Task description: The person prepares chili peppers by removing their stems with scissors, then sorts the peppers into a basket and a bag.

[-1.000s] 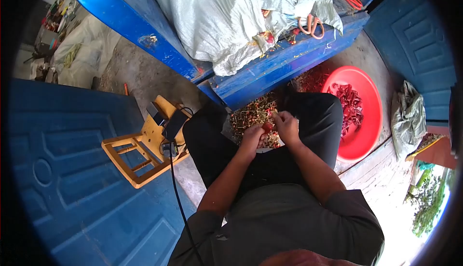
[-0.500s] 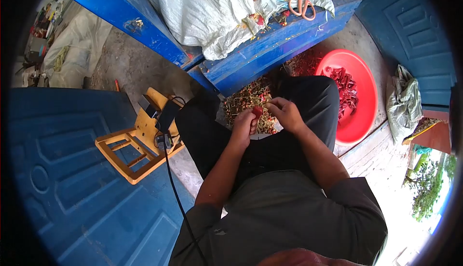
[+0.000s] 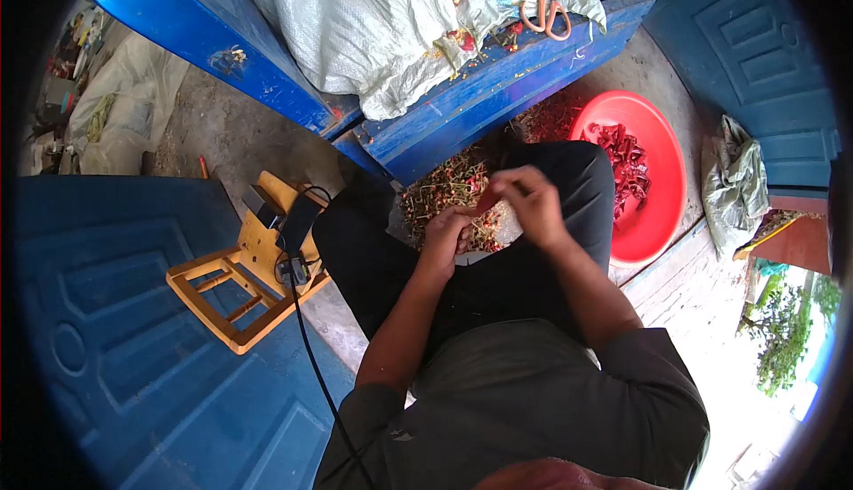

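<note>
A dried red chili pepper stretches between my two hands over my lap. My left hand is closed around its lower end. Fingers of my right hand pinch at the upper end, somewhat smeared by motion. Below them, between my knees, lies a heap of chili stems and bits. To the right stands a red plastic basin holding several dark red chili peppers.
A blue wooden bench is in front, bearing a white woven sack and orange-handled scissors. At left, a small wooden chair carries a black device with a cable. A crumpled sack lies right of the basin.
My right hand has risen slightly and moved onto the pepper's upper end. The pepper now shows longer and tilted between both hands. The whole view has shifted a little left.
</note>
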Demonstrator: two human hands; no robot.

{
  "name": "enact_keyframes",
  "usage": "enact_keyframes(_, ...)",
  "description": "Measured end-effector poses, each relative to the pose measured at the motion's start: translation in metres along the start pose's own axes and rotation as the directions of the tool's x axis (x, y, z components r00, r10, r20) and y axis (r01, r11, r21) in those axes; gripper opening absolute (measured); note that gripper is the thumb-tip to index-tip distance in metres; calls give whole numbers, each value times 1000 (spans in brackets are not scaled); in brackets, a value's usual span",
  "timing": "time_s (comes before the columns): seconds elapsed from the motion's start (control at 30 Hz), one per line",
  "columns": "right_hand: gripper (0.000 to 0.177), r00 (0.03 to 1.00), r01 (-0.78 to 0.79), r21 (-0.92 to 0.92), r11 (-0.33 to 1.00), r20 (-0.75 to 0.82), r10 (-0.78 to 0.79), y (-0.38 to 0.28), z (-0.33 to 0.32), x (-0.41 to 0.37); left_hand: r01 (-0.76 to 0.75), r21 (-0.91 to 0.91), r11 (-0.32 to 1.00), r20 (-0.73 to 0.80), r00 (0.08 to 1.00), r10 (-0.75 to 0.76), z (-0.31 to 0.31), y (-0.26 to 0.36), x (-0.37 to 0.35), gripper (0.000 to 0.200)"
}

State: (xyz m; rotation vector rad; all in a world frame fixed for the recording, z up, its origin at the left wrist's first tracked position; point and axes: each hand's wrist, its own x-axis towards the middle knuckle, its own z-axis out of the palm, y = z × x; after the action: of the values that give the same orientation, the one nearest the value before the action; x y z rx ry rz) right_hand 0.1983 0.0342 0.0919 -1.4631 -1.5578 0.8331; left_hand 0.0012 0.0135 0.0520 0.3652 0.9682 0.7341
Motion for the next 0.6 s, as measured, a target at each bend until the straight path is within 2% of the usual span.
enact_keyframes(0.03, 10, 969, -176, 160, 971, -147, 199, -14, -17, 4, 4, -6, 1000, 3, 1000, -4, -3, -3, 1, 12)
enact_keyframes(0.07, 10, 958, -78, -33, 996, -279, 65, -8, -45, 9, 7, -8, 1000, -10, 1000, -8, -7, -6, 3, 12)
enact_keyframes(0.1, 9, 897, -177, 104, 979, -392, 204, -10, -72, 12, 9, -13, 1000, -22, 1000, -10, -10, -9, 4, 11)
enact_keyframes(0.17, 19, 823, -206, -68, 976, -552, 135, 17, -135, 13, 17, -31, 999, -5, 1000, -17, -8, -5, 1, 11)
enact_keyframes(0.2, 24, 858, -245, -398, 884, -514, 6, 31, -168, 8, 27, -37, 999, 6, 1000, -26, -6, -2, -1, 11)
enact_keyframes(0.23, 30, 895, -252, -682, 687, -434, -102, 40, -189, 6, 24, -50, 998, 9, 1000, -24, -5, -1, -4, 11)
enact_keyframes(0.27, 30, 899, -240, -692, 681, -423, -114, 43, -193, 11, 23, -62, 998, 21, 1000, -22, -3, 1, -6, 11)
enact_keyframes(0.33, 36, 912, -306, -633, 711, -409, 27, 49, -198, 25, 13, -86, 996, 35, 999, -10, 0, 1, -3, 12)
enact_keyframes(0.4, 39, 953, -196, -420, 886, -296, 71, 18, -165, 71, 28, -47, 998, 29, 999, -27, -2, -1, -5, 12)
enact_keyframes(0.43, 46, 973, -136, -248, 959, -215, 83, -25, -136, 99, 26, -40, 999, 28, 999, -24, -4, -1, -5, 12)
enact_keyframes(0.47, 51, 991, -52, -282, 958, -135, 14, -19, -122, 130, 37, -64, 997, 41, 999, -34, -5, 0, -4, 12)
enact_keyframes(0.5, 55, 988, 84, -387, 918, -87, -128, -34, -100, 160, 49, -88, 995, 52, 998, -44, -6, 0, -5, 11)
enact_keyframes(0.53, 55, 994, 84, -366, 927, -34, -104, -59, -78, 186, 47, -102, 994, 37, 998, -44, -7, 0, -6, 10)
enact_keyframes(0.57, 62, 988, 148, -512, 846, 42, -147, -61, -60, 220, 44, -94, 995, 34, 999, -41, -10, 0, -8, 10)
enact_keyframes(0.6, 58, 989, 148, -506, 850, 55, -139, -72, -39, 245, 30, -98, 995, 17, 999, -28, -12, 0, -9, 10)
